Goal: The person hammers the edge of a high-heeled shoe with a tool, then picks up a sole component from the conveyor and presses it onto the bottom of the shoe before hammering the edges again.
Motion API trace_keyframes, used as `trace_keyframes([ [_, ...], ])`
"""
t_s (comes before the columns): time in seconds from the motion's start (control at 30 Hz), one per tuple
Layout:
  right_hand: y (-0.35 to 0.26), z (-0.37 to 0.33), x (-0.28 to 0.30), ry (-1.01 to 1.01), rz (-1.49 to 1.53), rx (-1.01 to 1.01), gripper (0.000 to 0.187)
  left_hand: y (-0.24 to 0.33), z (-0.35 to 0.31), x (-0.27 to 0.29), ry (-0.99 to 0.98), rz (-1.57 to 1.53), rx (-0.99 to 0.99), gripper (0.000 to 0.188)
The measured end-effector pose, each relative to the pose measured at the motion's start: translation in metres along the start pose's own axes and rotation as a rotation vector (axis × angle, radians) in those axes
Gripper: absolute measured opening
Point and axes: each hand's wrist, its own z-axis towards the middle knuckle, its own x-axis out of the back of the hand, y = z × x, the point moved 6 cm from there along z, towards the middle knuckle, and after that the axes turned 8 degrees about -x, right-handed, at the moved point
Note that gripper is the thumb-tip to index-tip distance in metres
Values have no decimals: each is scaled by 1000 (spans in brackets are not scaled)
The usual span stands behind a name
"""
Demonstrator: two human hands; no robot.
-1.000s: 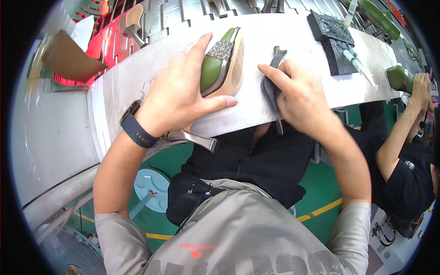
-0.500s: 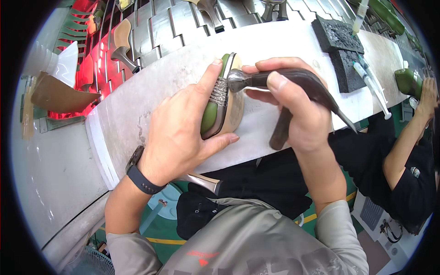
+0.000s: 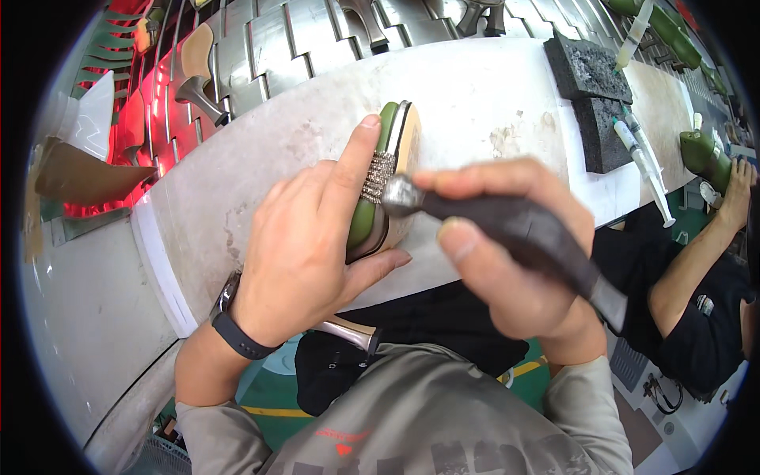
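Observation:
My left hand [image 3: 305,229] is wrapped round a green high-heeled shoe [image 3: 364,222] lying on its side over the bench. A band of sparkling stones crosses its upper, and the tan sole faces right. The shoe's slim heel [image 3: 352,332] sticks out below my left wrist, toward me. My right hand [image 3: 522,245] grips a dark cobbler's hammer [image 3: 507,226]. The round metal face of the hammer is at the sole's edge beside the stone band; whether they touch I cannot tell. My fingers hide its handle.
A pale worktop [image 3: 261,150] lies under the shoe. Black foam blocks [image 3: 598,134] and syringes [image 3: 637,150] are at right. Beyond runs a metal slat conveyor [image 3: 277,47] carrying heeled soles [image 3: 198,75]. A curved brown sheet [image 3: 87,178] juts in at left. Another person's hand [image 3: 740,190] touches a green shoe [image 3: 704,158].
The hammer has swung round in my right hand, its head now lower and its pointed tail tipped downward; the hand is blurred. My left hand and the shoe have shifted slightly down.

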Motion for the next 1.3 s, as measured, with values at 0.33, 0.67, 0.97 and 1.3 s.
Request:
trace_keyframes([
  [0.33,8,63,29,111,-36,-1,23,-1,-2,0,-38,-17,17,122],
  [0.67,-14,51,15,118,-167,227,17,2,-5,5,5,-30,-42,121],
  [0.97,2,30,5,21,105,33,20,-3,-16,3,75,-24,-47,119],
  [1.3,-1,-43,-50,232,-438,520,35,-12,-15,3,47,-76,-53,116],
])
